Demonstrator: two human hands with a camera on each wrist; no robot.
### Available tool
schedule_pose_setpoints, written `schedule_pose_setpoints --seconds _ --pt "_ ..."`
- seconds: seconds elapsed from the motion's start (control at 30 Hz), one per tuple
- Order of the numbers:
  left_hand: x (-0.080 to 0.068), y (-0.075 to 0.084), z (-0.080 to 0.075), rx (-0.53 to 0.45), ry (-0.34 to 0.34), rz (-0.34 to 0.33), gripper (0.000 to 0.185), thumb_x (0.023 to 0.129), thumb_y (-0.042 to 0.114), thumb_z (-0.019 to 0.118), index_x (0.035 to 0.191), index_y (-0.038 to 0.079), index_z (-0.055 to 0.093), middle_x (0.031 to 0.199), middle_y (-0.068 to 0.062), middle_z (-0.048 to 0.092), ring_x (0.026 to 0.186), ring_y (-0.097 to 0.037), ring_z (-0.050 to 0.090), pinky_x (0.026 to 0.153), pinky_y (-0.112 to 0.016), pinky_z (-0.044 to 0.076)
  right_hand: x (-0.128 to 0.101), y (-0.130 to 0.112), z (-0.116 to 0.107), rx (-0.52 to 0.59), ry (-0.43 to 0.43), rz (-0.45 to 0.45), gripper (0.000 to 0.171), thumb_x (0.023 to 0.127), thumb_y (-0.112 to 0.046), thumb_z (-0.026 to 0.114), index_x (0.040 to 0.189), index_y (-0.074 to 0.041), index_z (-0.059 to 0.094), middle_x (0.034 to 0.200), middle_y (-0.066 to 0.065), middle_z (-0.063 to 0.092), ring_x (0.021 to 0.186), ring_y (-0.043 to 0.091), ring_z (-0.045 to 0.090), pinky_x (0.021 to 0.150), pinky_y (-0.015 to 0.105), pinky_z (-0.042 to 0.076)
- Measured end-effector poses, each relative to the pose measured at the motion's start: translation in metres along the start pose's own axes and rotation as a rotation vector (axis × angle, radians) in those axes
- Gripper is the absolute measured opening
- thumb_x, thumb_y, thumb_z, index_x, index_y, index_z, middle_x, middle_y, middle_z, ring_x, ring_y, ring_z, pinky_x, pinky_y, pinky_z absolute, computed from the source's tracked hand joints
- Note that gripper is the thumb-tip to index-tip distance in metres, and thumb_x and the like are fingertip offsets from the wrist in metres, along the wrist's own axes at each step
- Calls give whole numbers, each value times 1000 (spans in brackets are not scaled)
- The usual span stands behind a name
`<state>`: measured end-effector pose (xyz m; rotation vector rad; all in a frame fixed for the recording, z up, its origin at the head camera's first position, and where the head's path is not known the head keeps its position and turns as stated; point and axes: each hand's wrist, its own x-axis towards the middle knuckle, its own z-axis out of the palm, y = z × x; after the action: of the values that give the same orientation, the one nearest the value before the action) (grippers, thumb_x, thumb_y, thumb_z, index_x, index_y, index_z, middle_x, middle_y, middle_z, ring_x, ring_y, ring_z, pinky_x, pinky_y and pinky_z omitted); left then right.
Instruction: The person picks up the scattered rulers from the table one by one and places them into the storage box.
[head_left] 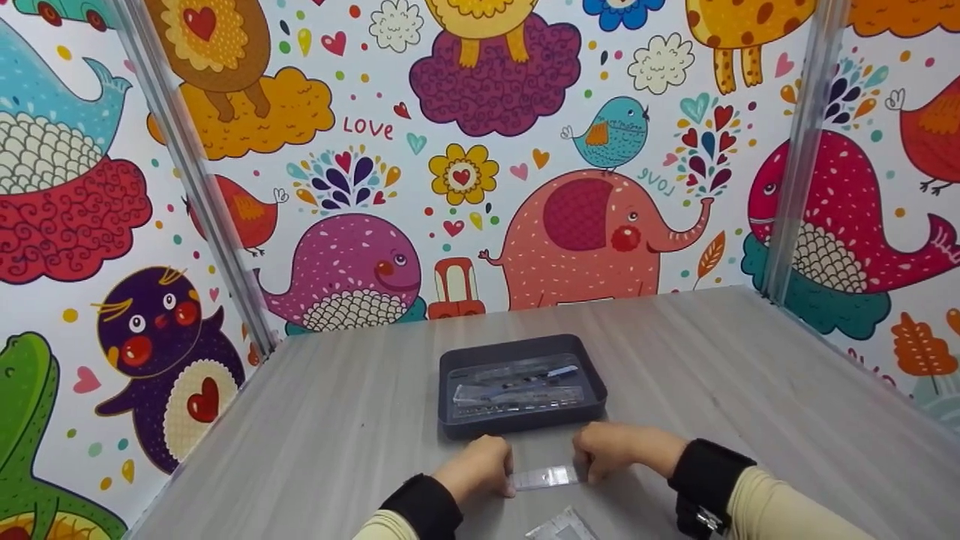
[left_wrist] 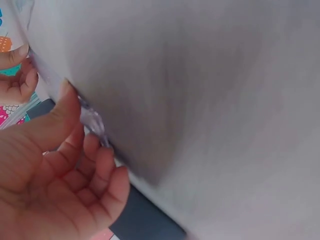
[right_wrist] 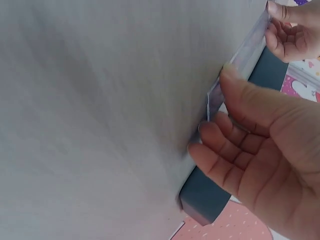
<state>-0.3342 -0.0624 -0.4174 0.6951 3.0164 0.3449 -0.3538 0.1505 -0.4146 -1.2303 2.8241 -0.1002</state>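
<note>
Both hands sit low over the grey worktop, close to its near edge, and share one thing: a narrow clear plastic packet that lies flat on the wood grain between them. The left hand has its fingers curled with the thumb set against the packet's left end, pinching it; in the left wrist view that end shows as a glossy, crinkled strip at the thumb tip. The right hand pinches the other end, thumb on top and fingers bent beneath, so the packet's edge stands between them in the right wrist view. What is sealed inside the packet is too blurred to tell; it looks like a slim, pale item. Just beyond the hands, towards the far edge and near the middle of the worktop, rests a dark grey tray, its long side almost touching the knuckles. In it lie more clear packets, stacked loosely along its length, one showing a blue part. At the very near edge, just right of the left forearm, a second clear wrapper lies partly cut off by the frame. Both wrists wear black bands over cream sleeves.
</note>
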Motion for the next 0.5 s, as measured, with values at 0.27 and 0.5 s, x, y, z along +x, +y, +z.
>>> schedule_pose_setpoints --seconds 0.27,0.5 --pt "2 -2 -4 -109 -62 11 26 50 11 76 61 10 51 55 8 45 51 -8 40 49 -20 36 -4 7 1 135 74 -45 27 54 -9 71 65 -8 47 56 -9 39 52 2 33 47 15 30" --pt "4 0 -5 -75 -54 75 20 52 5 73 61 9 55 53 8 46 48 -6 39 46 -18 35 -3 9 1 120 89 -98 26 54 -4 69 66 -10 47 56 -10 36 51 1 32 47 15 29"
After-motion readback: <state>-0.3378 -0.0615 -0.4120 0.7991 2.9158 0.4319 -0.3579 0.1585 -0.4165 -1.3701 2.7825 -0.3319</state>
